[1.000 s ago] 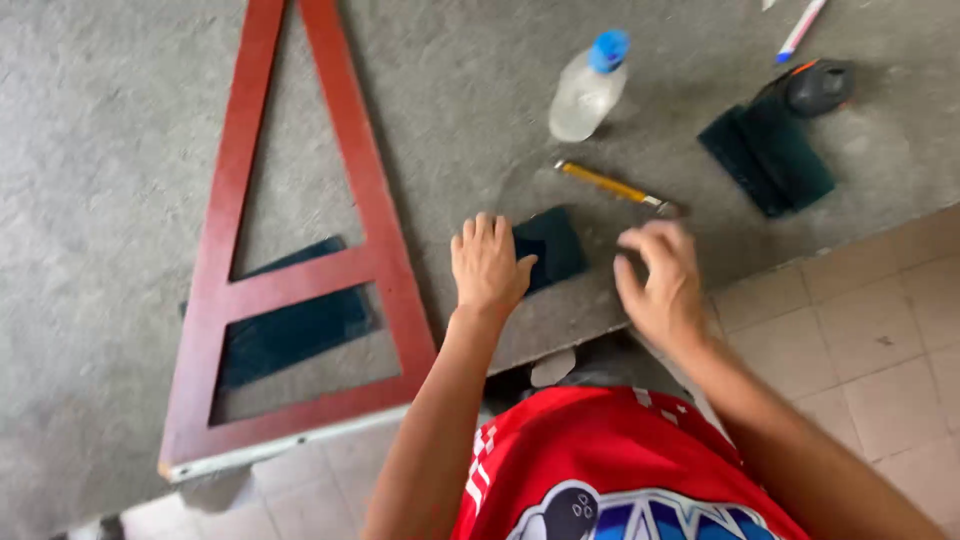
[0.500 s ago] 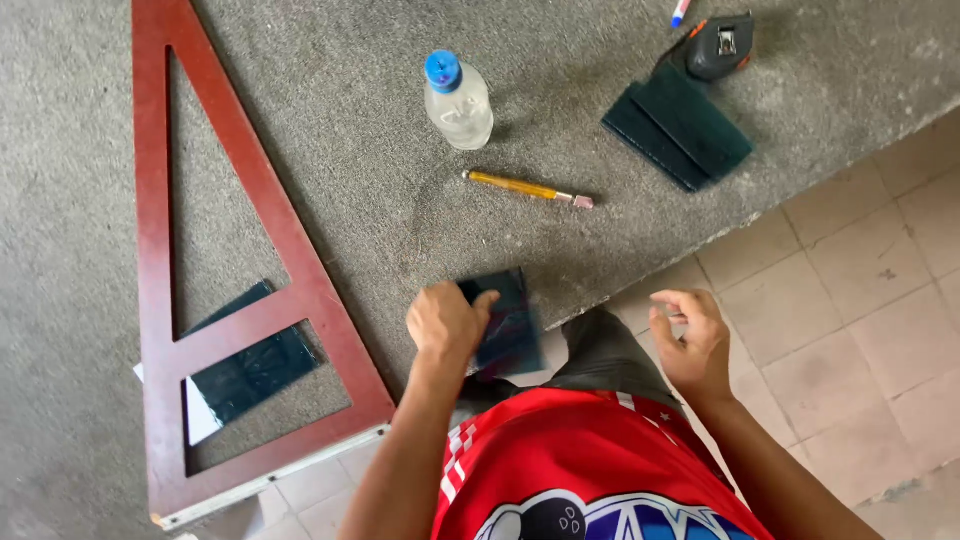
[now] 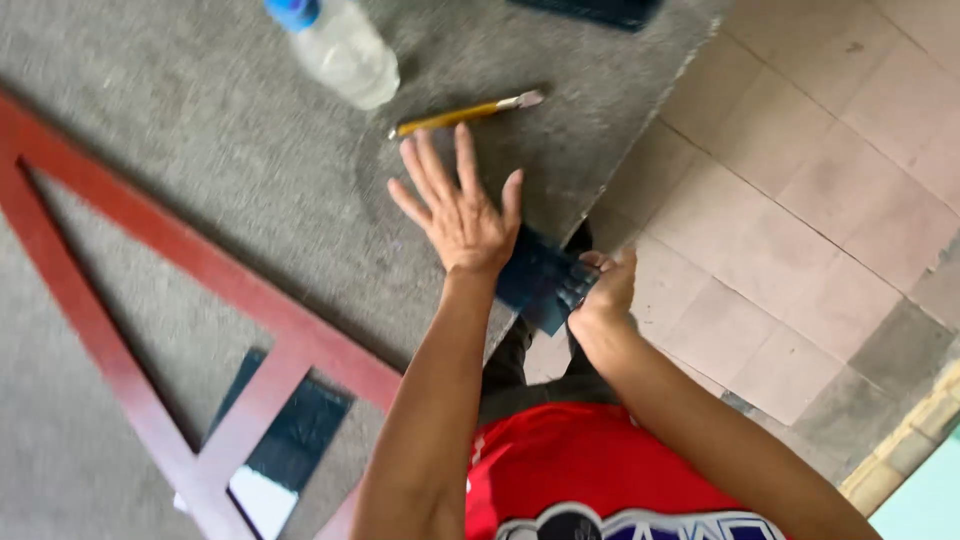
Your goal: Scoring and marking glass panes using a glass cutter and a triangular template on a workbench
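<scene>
Hands first: the left hand [image 3: 462,215] lies flat on the grey carpeted table [image 3: 200,190], palm down, all five fingers spread wide and pointing away from the body, gripping nothing, with its wrist sitting over the near end of a dark glass piece [image 3: 540,280]. That glass hangs over the table's near edge, right by the corner where the carpet stops and the floor tiles [image 3: 800,230] begin. The right hand [image 3: 606,288] comes in from the floor side with fingers curled, pinching the overhanging end of the same glass piece, so it's grasping that one for sure.

Counting stuff: one pencil [image 3: 466,115], yellow with a metal end, lies just past the left fingertips, not touching them. One clear plastic bottle [image 3: 340,48] with a blue cap lies near the far edge. One red wooden frame [image 3: 190,300], triangular with a crossbar, runs along the left part of the table, and a second dark pane [image 3: 295,425] sits under its lower opening. Another dark thing is cut off at the far edge, can't tell what it is.

Textures: carpet is rough and fuzzy, glass is smooth and bluish-black, tiles are matte beige squares. Red shirt [image 3: 590,470] at the bottom.
</scene>
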